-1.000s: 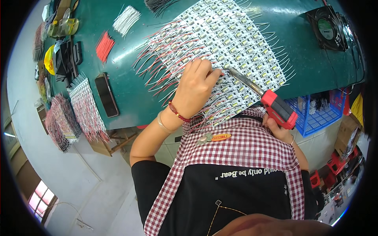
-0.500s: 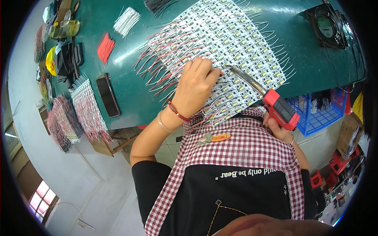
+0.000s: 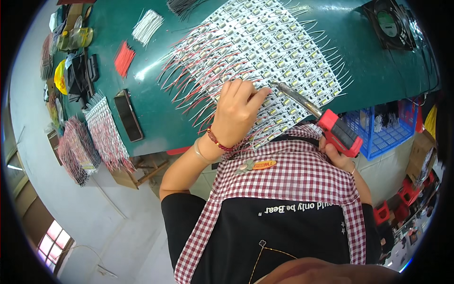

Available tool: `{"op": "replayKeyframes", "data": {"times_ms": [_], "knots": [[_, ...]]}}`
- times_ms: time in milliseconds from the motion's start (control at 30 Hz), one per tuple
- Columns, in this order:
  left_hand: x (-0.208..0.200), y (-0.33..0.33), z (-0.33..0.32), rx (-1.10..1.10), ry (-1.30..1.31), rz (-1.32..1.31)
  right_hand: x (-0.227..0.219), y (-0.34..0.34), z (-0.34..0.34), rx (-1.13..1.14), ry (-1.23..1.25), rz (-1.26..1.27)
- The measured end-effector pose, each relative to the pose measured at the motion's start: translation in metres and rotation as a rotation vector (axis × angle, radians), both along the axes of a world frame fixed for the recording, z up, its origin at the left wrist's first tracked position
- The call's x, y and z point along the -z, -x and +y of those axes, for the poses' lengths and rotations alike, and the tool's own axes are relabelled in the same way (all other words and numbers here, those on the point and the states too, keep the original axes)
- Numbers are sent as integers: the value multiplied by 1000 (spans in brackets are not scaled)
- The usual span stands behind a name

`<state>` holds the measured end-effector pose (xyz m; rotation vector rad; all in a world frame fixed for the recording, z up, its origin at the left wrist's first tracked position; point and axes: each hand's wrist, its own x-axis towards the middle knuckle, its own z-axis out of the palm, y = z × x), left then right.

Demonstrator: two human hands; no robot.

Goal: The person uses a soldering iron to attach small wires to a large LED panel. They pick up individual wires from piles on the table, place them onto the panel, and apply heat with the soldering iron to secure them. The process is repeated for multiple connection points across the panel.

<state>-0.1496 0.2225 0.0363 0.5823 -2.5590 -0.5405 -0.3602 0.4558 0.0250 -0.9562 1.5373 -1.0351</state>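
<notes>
A wide sheet of white LED circuit boards (image 3: 283, 52) lies on the green table, with red and white wires fringing its left side and white wires its right. Over its near part, my left hand (image 3: 239, 111) is closed in a pinch, thumb and fingers together. What the fingertips hold is too small to make out. My right hand (image 3: 335, 154) grips the red and black handle of a soldering iron (image 3: 302, 102) at the near right. The iron's tip rests at or just above the boards, close beside my left fingertips.
Bundles of red wires (image 3: 124, 59) and white wires (image 3: 147, 27) lie left of the boards, dark wires (image 3: 185, 5) behind. A phone (image 3: 127, 115) and wired boards (image 3: 108, 130) are near the left edge. A black fan (image 3: 388, 24) stands far right; a blue crate (image 3: 385, 135) is below the edge.
The soldering iron has shifted slightly right and nearer in the picture, its tip still close to my left fingertips. A small red bit seen at those fingertips before no longer shows.
</notes>
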Motion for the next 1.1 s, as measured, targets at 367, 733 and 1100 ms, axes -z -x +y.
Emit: {"op": "replayKeyframes", "data": {"times_ms": [367,733,1100], "knots": [[3,0,5,1,-42,-49,6,-3,3,-36,80,164],[0,2,4,10,-12,-83,7,-2,2,-78,210,328],[-3,5,4,6,77,-110,7,-2,4,-58,174,243]]}}
